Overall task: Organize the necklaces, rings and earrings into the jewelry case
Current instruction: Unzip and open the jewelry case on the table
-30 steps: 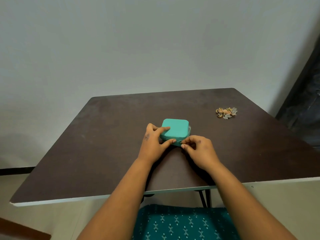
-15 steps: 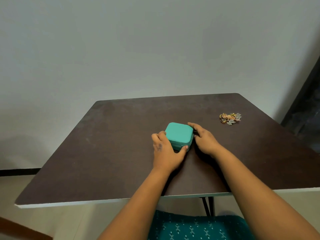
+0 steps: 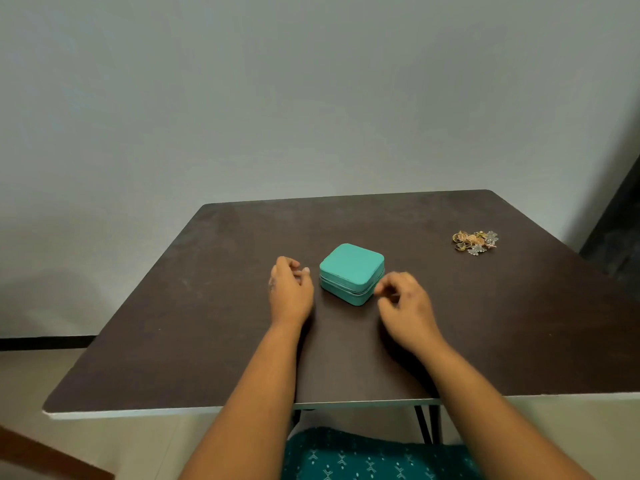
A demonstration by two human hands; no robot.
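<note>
Both loosely curled hands, left hand (image 3: 290, 293) and right hand (image 3: 406, 306), released the rounded-square teal case (image 3: 351, 270)

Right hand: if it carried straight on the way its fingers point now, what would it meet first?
Probably the jewelry case: the right hand has curled fingers aimed at its near right corner, close but apparently not touching; depth is uncertain.

The worktop (image 3: 214, 306) was dark wood-look laminate, matt and faintly scuffed, with a pale edge. The jewelry case (image 3: 351, 268) looked like smooth matt teal leatherette. The jewelry pile (image 3: 475, 241) glinted, gold-toned metal.
</note>
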